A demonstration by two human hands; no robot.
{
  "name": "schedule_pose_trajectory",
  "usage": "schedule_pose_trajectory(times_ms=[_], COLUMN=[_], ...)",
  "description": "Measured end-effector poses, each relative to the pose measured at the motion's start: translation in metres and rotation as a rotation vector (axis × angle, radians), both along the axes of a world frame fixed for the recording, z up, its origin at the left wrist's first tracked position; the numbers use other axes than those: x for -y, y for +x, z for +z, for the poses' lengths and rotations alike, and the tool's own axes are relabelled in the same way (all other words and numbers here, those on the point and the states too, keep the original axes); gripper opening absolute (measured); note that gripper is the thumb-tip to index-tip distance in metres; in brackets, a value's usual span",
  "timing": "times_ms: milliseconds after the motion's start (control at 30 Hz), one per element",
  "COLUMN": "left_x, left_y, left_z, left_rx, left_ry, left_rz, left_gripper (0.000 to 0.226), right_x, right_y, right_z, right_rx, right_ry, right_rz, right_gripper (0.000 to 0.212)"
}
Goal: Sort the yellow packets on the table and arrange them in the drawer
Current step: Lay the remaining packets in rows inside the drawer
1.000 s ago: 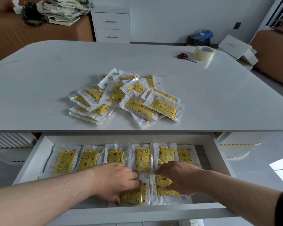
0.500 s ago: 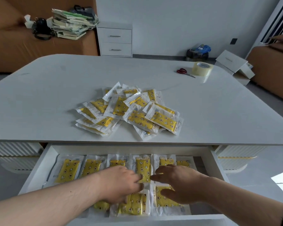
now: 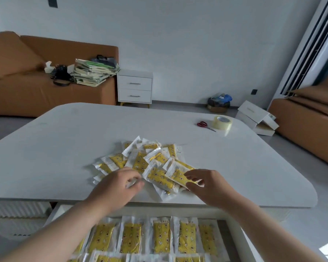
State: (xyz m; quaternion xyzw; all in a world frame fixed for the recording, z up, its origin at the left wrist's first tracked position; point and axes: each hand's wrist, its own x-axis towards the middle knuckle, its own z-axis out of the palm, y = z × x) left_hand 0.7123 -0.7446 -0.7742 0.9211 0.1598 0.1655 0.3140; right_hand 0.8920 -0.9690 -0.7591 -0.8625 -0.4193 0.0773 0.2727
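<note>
Head view. No lettering is legible on any packet, only a small dark-and-white print on yellow inside clear wrap. The yellow packets [image 3: 150, 161] lie piled on the tabletop [image 3: 64, 148], near its front edge. My left fingers [image 3: 137, 184] are curled, pinching a clear packet edge at the pile's near-left side. My right fingers [image 3: 193, 175] are curled and grip the near-right packet [image 3: 178, 173]. In the open drawer [image 3: 235, 233] below, filed packets [image 3: 161, 237] lie side by side.
</note>
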Motion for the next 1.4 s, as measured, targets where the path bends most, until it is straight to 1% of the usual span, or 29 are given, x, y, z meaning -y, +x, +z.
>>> schedule_pose_trajectory(times_ms=[100, 200, 400, 467, 567, 633, 733, 800, 867, 933, 1000, 1067, 1133, 1167, 1200, 1267, 1333, 1400], left_x=[-0.035, -0.067, -0.106, -0.114, -0.118, -0.12, -0.118, -0.114, -0.11, -0.11, -0.114, -0.112, -0.099, -0.088, -0.075, -0.047, -0.024, -0.008], left_y=[0.011, 0.015, 0.02, 0.023, 0.028, 0.035, 0.049, 0.057, 0.065, 0.071, 0.074, 0.079, 0.087, 0.092, 0.097, 0.104, 0.108, 0.113], left_z=[0.0, -0.001, 0.0, 0.001, 0.001, 0.001, 0.001, 0.0, -0.002, -0.005, -0.006, -0.004, 0.003, 0.007, 0.011, 0.018, 0.016, 0.009], left_rx=[0.163, 0.218, 0.188, 0.137, -0.013, -0.15, -0.342, -0.439, -0.497, -0.496, -0.49, -0.457, -0.361, -0.317, -0.291, -0.325, -0.359, -0.362], left_ry=[-0.201, -0.281, -0.219, -0.208, -0.159, -0.071, 0.029, 0.035, 0.03, 0.025, 0.055, 0.144, 0.209, 0.208, 0.191, 0.196, 0.347, 0.468], left_rz=[0.206, 0.29, 0.323, 0.306, 0.241, 0.183, 0.106, 0.065, 0.03, 0.031, 0.049, 0.073, 0.123, 0.145, 0.154, 0.15, 0.056, -0.165], left_gripper=[0.01, 0.016, 0.024, 0.025, 0.025, 0.03, 0.052, 0.059, 0.058, 0.056, 0.054, 0.049, 0.038, 0.036, 0.041, 0.055, 0.058, 0.059], right_x=[-0.015, -0.03, -0.053, -0.056, -0.058, -0.057, -0.056, -0.055, -0.055, -0.057, -0.056, -0.052, -0.046, -0.043, -0.042, -0.042, -0.042, -0.041], right_y=[0.021, 0.04, 0.069, 0.072, 0.076, 0.078, 0.08, 0.082, 0.084, 0.086, 0.09, 0.095, 0.1, 0.102, 0.103, 0.106, 0.107, 0.108], right_z=[-0.004, -0.005, -0.012, -0.015, -0.019, -0.02, -0.021, -0.021, -0.02, -0.02, -0.019, -0.014, -0.009, -0.008, -0.008, -0.01, -0.014, -0.015], right_rx=[0.019, 0.03, -0.03, -0.04, -0.082, -0.138, -0.166, -0.163, -0.159, -0.163, -0.207, -0.284, -0.395, -0.461, -0.52, -0.592, -0.63, -0.654], right_ry=[-0.053, -0.128, -0.371, -0.407, -0.405, -0.377, -0.351, -0.324, -0.297, -0.278, -0.202, -0.061, 0.096, 0.166, 0.221, 0.277, 0.294, 0.314], right_rz=[-0.042, -0.08, -0.069, -0.062, -0.055, -0.057, -0.054, -0.069, -0.095, -0.115, -0.151, -0.209, -0.249, -0.248, -0.242, -0.243, -0.252, -0.258], right_gripper=[0.033, 0.04, 0.076, 0.078, 0.071, 0.062, 0.039, 0.033, 0.033, 0.032, 0.03, 0.025, 0.019, 0.019, 0.019, 0.02, 0.021, 0.02])
